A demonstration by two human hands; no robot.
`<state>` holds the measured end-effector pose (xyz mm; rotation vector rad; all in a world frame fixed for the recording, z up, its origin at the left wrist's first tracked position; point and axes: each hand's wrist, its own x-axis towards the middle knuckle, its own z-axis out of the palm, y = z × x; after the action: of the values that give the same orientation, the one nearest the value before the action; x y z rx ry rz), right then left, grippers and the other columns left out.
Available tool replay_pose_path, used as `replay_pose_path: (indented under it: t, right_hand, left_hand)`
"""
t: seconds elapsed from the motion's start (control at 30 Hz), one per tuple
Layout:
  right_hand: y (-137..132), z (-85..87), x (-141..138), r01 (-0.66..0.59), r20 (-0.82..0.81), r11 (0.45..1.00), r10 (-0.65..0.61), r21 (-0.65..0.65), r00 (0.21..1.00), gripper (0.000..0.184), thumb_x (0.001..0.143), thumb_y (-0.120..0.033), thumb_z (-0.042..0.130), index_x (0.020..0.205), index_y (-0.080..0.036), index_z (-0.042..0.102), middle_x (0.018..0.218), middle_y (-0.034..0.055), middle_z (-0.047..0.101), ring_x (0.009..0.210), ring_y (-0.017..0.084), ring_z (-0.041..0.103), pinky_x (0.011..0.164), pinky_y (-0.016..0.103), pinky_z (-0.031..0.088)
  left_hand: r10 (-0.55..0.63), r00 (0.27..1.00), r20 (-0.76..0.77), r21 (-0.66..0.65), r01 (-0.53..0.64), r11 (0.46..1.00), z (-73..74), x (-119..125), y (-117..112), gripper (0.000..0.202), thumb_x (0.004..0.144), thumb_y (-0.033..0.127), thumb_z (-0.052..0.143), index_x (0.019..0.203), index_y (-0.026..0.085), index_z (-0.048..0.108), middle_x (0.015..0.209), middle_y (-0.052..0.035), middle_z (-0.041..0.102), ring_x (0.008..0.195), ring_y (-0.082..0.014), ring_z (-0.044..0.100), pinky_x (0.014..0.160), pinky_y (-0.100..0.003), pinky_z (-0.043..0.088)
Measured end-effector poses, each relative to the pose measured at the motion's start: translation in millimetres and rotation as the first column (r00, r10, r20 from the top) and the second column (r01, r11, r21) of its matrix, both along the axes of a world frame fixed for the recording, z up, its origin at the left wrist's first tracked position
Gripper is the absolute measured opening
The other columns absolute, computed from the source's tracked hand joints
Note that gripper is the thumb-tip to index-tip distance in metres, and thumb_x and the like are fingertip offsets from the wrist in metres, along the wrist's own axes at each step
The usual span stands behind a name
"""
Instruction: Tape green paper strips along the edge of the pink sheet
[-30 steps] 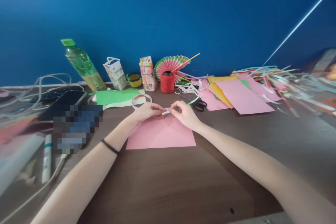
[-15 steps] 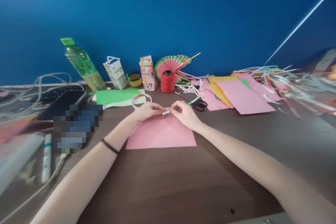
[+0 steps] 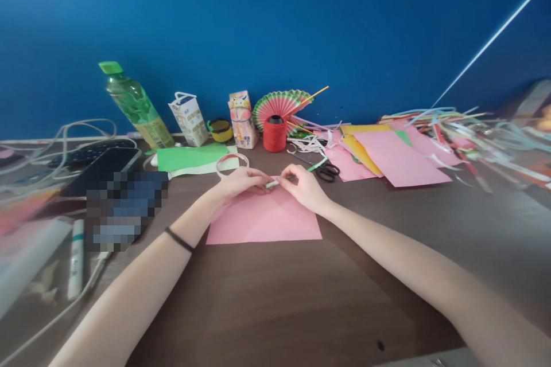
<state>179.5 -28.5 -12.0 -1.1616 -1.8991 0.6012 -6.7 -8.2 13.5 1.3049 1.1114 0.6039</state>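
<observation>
A pink paper sheet [image 3: 267, 223] lies flat on the brown table, with both hands over its far edge. My left hand [image 3: 243, 183] is closed, fingers together, at one end of a small whitish strip [image 3: 272, 184]. At the strip's other end, my right hand [image 3: 299, 184] pinches it between thumb and fingers. The strip's full length is hidden by the fingers. Just behind my left hand stands a pale ring like a tape roll [image 3: 232, 161], partly covered. Black-handled scissors [image 3: 328, 172] rest beyond my right hand, close to a thin green strip [image 3: 317, 164].
Along the blue wall stand a green bottle [image 3: 135, 106], a carton [image 3: 189, 119], a decorated box [image 3: 243, 120], a red thread spool [image 3: 275, 135] and a paper fan [image 3: 282, 106]. Green paper [image 3: 193, 157] lies left; pink sheets [image 3: 402, 157] and loose strips lie right. A marker [image 3: 76, 258] lies far left.
Almost nothing differs. Both hands stay at the paper's far edge, and the whitish strip between them has shifted very slightly.
</observation>
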Motion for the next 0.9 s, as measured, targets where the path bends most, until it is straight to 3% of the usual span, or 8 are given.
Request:
replay_pose_path:
  t: [0.27, 0.5, 0.9]
  right_hand:
    - [-0.5, 1.2, 0.2, 0.005, 0.003, 1.000, -0.004, -0.012, 1.000, 0.011, 0.078, -0.026, 0.054, 0.069, -0.021, 0.049, 0.072, 0.0010, 0.056, 0.076, 0.017, 0.053, 0.070, 0.029, 0.041]
    - [0.4, 0.7, -0.2, 0.006, 0.013, 1.000, -0.006, -0.019, 1.000, 0.010, 0.078, -0.024, 0.054, 0.070, -0.020, 0.051, 0.073, 0.0015, 0.056, 0.077, 0.016, 0.053, 0.070, 0.029, 0.041]
    - [0.1, 0.3, -0.1, 0.033, 0.000, 0.999, -0.033, -0.016, 0.999, 0.011, 0.077, -0.024, 0.055, 0.068, -0.020, 0.053, 0.070, 0.0013, 0.057, 0.075, 0.017, 0.052, 0.068, 0.028, 0.040]
  left_hand:
    - [-0.018, 1.000, -0.023, 0.012, 0.018, 1.000, 0.2, -0.3, -0.4, 0.022, 0.066, 0.023, 0.067, 0.085, 0.013, 0.070, 0.075, -0.0067, 0.071, 0.072, -0.0143, 0.066, 0.075, -0.026, 0.052]
    - [-0.057, 0.993, -0.099, 0.113, 0.068, 0.991, -1.0, -0.6, -0.3, 0.019, 0.063, 0.017, 0.069, 0.081, 0.015, 0.070, 0.068, -0.0028, 0.069, 0.065, -0.0119, 0.064, 0.074, -0.026, 0.051]
    - [-0.092, 0.995, -0.031, 0.053, 0.093, 0.994, 1.0, 1.3, 0.3, 0.019, 0.063, 0.011, 0.065, 0.083, 0.012, 0.066, 0.065, -0.0008, 0.066, 0.058, -0.0091, 0.061, 0.071, -0.027, 0.051]
